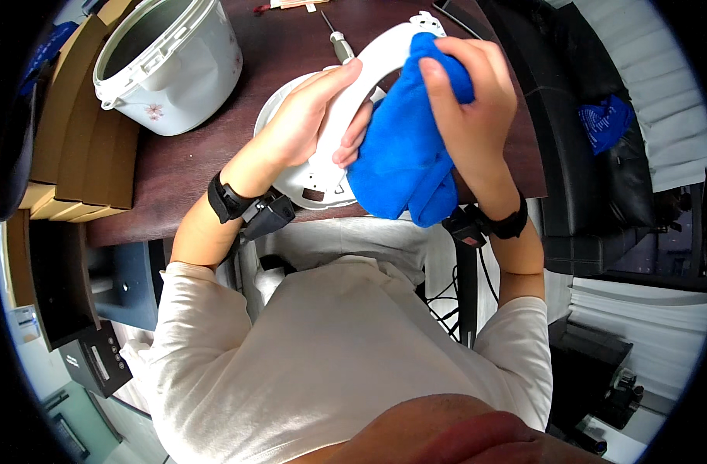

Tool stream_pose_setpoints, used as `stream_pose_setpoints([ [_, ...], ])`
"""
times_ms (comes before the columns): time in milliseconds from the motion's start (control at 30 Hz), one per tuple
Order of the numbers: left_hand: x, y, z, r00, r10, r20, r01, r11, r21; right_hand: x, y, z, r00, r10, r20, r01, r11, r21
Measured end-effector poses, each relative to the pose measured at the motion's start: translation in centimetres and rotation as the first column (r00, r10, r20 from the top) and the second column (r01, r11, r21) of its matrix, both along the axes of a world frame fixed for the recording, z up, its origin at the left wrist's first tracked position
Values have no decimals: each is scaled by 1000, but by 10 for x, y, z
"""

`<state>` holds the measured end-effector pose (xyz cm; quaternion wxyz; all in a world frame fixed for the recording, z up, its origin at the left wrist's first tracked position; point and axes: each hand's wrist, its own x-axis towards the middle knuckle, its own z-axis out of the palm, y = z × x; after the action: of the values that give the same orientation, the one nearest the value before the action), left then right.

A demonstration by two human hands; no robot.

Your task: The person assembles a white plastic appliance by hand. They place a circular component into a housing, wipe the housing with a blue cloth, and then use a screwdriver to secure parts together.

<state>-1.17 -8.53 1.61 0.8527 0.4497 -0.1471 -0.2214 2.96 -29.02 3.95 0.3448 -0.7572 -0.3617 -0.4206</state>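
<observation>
Wiping looks to be the step in hand: the left hand (311, 116) clasps the white cooker lid (345, 108), tilted above the tabletop (183, 166), while the right hand (473, 93) presses a blue cloth (403, 155) against the lid's curved rim. Next, the cloth likely needs dragging along the rim, the lid held steady. The white cooker body (168, 62) stands well left of the left hand.

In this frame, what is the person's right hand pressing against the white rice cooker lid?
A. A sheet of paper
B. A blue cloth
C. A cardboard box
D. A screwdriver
B. The right hand grips a blue cloth against the white rice cooker lid, which the left hand holds; the screwdriver lies untouched on the table.
</observation>
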Motion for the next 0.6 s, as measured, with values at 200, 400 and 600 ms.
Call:
stream_pose_setpoints([
  [200,1,10,-2,996,-19,-89,16,999,-33,-20,30,1,998,49,-27,-50,996,-77],
  [400,2,9,-1,998,8,-59,-7,1000,5,-11,20,1,998,-53,-21,50,991,-120],
  [600,1,7,3,997,38,-71,-35,998,47,-3,13,0,992,-119,33,123,980,-158],
])
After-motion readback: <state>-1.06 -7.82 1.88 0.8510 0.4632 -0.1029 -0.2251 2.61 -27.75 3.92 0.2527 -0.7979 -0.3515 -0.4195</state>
